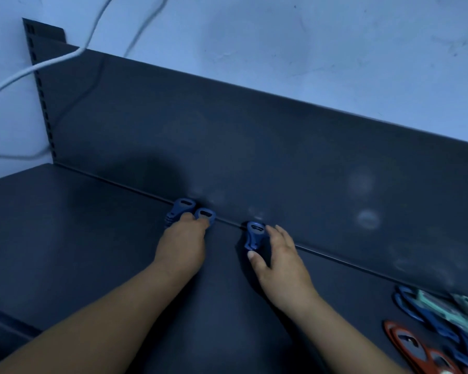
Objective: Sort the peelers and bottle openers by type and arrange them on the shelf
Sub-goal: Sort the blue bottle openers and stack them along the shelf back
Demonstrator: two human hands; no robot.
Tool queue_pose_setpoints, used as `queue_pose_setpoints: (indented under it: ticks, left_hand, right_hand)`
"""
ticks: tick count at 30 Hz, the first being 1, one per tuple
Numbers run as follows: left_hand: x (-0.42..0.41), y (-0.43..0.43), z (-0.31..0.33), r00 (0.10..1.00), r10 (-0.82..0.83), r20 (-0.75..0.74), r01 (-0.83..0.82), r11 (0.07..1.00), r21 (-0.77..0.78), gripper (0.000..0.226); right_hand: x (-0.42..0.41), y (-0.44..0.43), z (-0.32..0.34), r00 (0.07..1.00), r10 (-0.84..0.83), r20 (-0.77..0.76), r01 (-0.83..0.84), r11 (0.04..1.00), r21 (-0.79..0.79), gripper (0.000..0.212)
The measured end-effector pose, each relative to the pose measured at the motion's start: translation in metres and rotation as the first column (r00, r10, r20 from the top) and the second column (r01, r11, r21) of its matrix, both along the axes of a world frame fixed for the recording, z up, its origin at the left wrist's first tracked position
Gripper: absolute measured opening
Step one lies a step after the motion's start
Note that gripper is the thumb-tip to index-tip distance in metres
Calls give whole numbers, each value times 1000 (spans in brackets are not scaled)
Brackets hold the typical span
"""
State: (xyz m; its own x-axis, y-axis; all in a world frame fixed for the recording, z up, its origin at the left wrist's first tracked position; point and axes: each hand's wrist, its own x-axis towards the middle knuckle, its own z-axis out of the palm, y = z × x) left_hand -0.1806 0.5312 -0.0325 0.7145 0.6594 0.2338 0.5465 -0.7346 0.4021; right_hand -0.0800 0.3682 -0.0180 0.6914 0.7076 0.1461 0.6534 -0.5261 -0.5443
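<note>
Two bare forearms reach forward side by side, palms down. The left hand [184, 240] has its fingers curled downward, grip unclear. The right hand [278, 261] pinches a blue bottle opener [255, 234] between thumb and forefinger.
</note>
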Motion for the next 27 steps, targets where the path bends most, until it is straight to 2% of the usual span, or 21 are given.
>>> queue_pose_setpoints:
  ticks: [11,18,21,24,27]
  left_hand:
    - [9,-7,-3,998,-66,23,65,998,18,36]
    - [20,-19,-4,997,-77,1,77,997,28,38]
    - [19,-19,-2,996,-86,0,86,996,8,39]
    - [14,-26,1,998,-68,-5,69,990,120,46]
    - [13,-39,9,996,-83,40,70,963,261,34]
  right_hand:
    - [1,-3,-10,1000,10,-27,-11,998,-62,72]
    - [2,-5,-13,999,6,54,8,967,-255,76]
    - [2,-5,-12,998,3,59,12,964,-265,74]
    - [4,-7,-12,997,-14,72,29,975,-219,66]
    - [5,-9,-10,987,-49,152,81,974,-210,44]
